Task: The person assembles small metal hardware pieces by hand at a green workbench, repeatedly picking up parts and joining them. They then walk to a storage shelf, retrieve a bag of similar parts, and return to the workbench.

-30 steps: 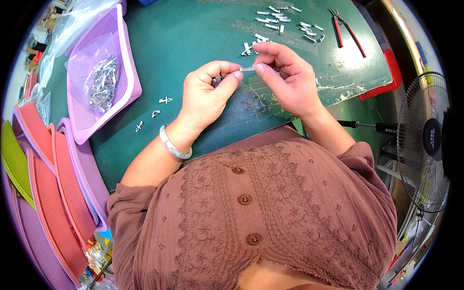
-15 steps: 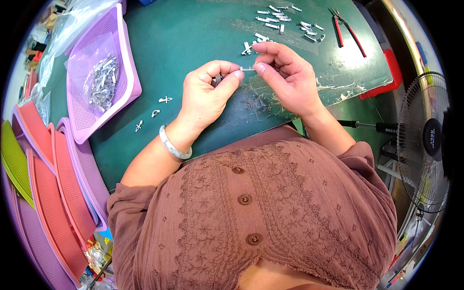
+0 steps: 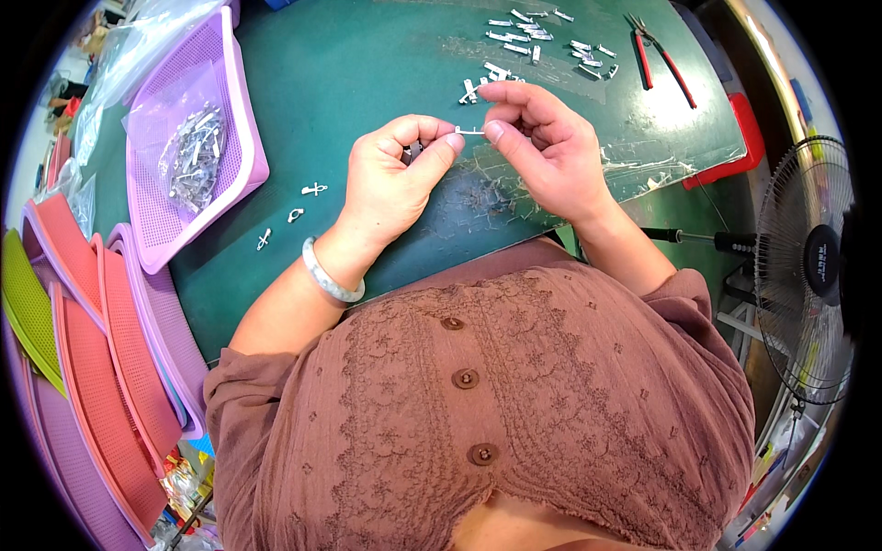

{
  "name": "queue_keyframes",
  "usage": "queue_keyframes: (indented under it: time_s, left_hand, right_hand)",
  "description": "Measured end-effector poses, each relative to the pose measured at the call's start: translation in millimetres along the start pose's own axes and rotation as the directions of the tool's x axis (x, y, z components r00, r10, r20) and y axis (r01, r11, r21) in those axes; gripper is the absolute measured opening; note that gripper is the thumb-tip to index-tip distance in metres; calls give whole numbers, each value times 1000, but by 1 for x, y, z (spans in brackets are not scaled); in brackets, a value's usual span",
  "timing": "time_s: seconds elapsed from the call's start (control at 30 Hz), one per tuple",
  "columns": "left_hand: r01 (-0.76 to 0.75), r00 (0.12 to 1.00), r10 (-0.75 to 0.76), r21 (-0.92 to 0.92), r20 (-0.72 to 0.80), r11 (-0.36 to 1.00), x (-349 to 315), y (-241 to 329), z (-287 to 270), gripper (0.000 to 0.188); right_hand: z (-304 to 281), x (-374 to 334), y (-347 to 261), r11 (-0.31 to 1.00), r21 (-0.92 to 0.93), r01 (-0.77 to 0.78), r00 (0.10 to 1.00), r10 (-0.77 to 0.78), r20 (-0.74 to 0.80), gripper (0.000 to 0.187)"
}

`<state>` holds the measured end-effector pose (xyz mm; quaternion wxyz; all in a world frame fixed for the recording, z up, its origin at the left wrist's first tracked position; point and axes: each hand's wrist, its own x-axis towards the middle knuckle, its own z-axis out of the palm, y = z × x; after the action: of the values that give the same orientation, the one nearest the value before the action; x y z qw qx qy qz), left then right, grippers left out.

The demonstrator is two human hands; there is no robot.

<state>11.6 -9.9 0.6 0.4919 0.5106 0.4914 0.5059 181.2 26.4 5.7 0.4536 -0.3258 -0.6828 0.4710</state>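
Observation:
A small silver metal piece [image 3: 469, 131] spans the gap between my two hands above the green table. My left hand [image 3: 397, 170] pinches one end of it between thumb and index finger. Something dark grey also shows inside the curled fingers of that hand, too hidden to name. The other end is pinched by the thumb and fingers of my right hand [image 3: 548, 151]. Just beyond my right fingertips lies a small group of similar metal pieces [image 3: 496, 71]. Three loose little metal parts [image 3: 314, 189] rest on the table left of my left hand.
More metal pieces [image 3: 522, 37] lie scattered at the far side, near red-handled pliers [image 3: 663, 61]. A purple basket [image 3: 243, 165] holding a clear bag of metal parts [image 3: 195, 156] stands left. Stacked colourful baskets [image 3: 101, 367] are beside the table; a fan [image 3: 808, 266] stands right.

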Motion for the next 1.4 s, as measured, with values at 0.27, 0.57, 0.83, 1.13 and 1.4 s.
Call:
queue_keyframes:
  time_s: [0.27,0.57,0.83,1.13,1.4]
  left_hand:
    - [-8,1000,8,-18,19,1000,1,-3,0,9]
    - [54,999,-53,-123,15,991,1,-1,1,9]
    - [56,998,-54,-123,15,991,1,-1,0,12]
    - [41,999,-38,-118,25,992,1,-1,0,14]
    - [37,999,-33,-119,30,992,1,-1,-1,14]
  right_hand:
    - [0,0,0,997,-50,56,998,-56,1,28]
    - [0,2,6,983,-59,173,985,-174,-12,35]
    - [0,2,5,962,-132,239,970,-243,-16,37]
    - [1,3,3,933,-208,294,952,-306,-25,37]
    - [1,4,-2,910,-259,324,941,-337,-7,38]
